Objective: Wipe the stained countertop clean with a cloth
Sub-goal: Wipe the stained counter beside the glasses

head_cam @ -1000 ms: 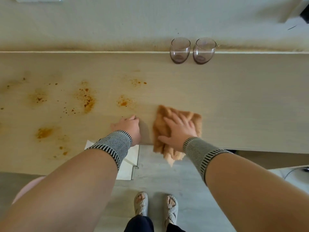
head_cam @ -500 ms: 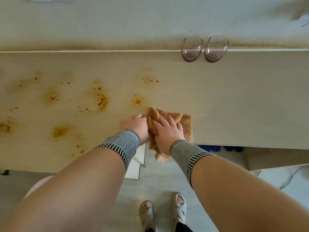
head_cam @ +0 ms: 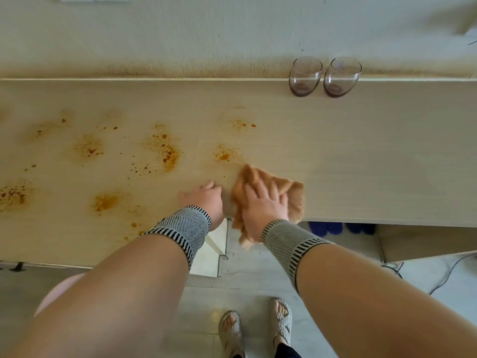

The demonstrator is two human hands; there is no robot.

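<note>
Fingers (head_cam: 260, 191) spread, right hand (head_cam: 263, 209) flat on cloth (head_cam: 289, 195).

Crumpled orange cloth (head_cam: 291, 195) on stained (orange-spotted) countertop (head_cam: 361, 161)

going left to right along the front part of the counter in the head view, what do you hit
Orange stain at the left edge → orange stain patch → left hand → cloth under the right hand → bare, unstained countertop.
</note>
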